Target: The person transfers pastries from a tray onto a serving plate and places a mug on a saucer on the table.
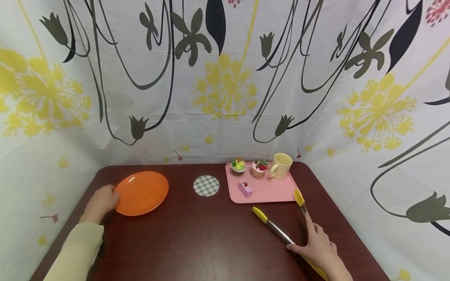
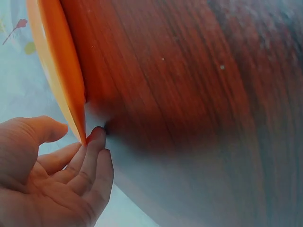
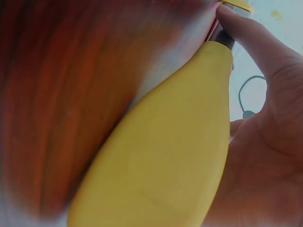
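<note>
An orange plate (image 1: 140, 194) lies at the table's left side. At its left rim is my left hand (image 1: 101, 202). The left wrist view shows the plate's edge (image 2: 59, 61) between the thumb and fingers, with some fingertips beyond the rim. My right hand (image 1: 319, 246) holds yellow-tipped metal tongs (image 1: 279, 231) at the front right, thumb on one arm and index finger along the other. The tongs' arms are spread, one tip beside the pink tray's front right corner. Up close, a yellow handle (image 3: 165, 142) hides part of the right palm (image 3: 270, 156).
The pink tray (image 1: 267, 193) at the back right bears a salad cup (image 1: 238, 166), a cupcake (image 1: 259, 169), a pink cake slice (image 1: 245, 189) and a cream mug (image 1: 281, 166). A round checked coaster (image 1: 206, 185) lies between plate and tray. Patterned cloth (image 1: 225, 136) hangs behind.
</note>
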A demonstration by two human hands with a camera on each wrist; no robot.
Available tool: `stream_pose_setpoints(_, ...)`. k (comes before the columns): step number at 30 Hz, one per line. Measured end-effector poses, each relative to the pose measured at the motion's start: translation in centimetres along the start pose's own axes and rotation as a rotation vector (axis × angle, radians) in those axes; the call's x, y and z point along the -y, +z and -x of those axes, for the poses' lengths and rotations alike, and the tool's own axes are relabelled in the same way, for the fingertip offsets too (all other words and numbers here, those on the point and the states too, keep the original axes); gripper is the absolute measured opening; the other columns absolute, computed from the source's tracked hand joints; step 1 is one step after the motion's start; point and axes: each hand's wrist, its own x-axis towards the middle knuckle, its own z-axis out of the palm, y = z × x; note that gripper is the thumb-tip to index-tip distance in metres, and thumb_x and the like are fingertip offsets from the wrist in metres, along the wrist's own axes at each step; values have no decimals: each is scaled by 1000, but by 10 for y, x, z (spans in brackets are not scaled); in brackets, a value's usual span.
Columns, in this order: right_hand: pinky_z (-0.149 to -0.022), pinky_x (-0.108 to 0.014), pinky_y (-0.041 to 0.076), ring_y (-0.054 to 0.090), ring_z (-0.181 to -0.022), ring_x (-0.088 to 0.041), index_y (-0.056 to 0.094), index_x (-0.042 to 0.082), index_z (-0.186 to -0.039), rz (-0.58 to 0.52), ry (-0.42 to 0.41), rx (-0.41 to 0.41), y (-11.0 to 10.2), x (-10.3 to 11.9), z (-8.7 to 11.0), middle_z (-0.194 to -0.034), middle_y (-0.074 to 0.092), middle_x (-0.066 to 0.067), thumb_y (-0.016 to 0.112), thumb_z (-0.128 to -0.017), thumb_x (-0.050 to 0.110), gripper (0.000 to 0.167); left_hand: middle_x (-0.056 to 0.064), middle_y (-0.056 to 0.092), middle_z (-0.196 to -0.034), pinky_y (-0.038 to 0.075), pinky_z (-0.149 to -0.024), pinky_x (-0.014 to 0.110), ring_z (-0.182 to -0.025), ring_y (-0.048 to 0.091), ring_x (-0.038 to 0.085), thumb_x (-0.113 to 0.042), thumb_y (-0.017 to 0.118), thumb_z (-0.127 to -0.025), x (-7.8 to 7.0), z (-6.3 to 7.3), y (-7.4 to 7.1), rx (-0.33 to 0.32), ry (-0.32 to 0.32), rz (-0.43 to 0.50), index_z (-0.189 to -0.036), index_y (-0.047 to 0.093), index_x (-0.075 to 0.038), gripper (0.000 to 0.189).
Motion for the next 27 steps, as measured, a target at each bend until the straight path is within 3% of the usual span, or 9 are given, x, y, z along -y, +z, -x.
stream_pose_setpoints(5,-93,-77,48,49,-133,-66,2,-2,-169,-30,-24,3,3,-3,-1,-149,39,-47,88,-79,65,142,26,62,-103,50,-75,49,-85,58,36,-18,41,-104,-3,3,1,14,-10,13,-134,51,17,47)
stream_pose_setpoints(12,-102,-74,47,42,-137,-69,-4,-5,-169,-110,-16,10,4,-8,-1,-150,32,-51,90,-82,56,142,37,59,-124,52,-82,56,-97,60,43,-13,46,-102,-2,4,7,26,-39,44,-143,44,19,52)
stream_pose_setpoints(27,-108,-72,44,44,-138,-66,1,-25,-158,-132,68,33,0,-16,-1,-145,32,-57,88,-85,46,134,36,60,-122,52,-84,58,-97,60,44,-10,48,-101,-5,3,6,35,-55,50,-142,43,19,51)
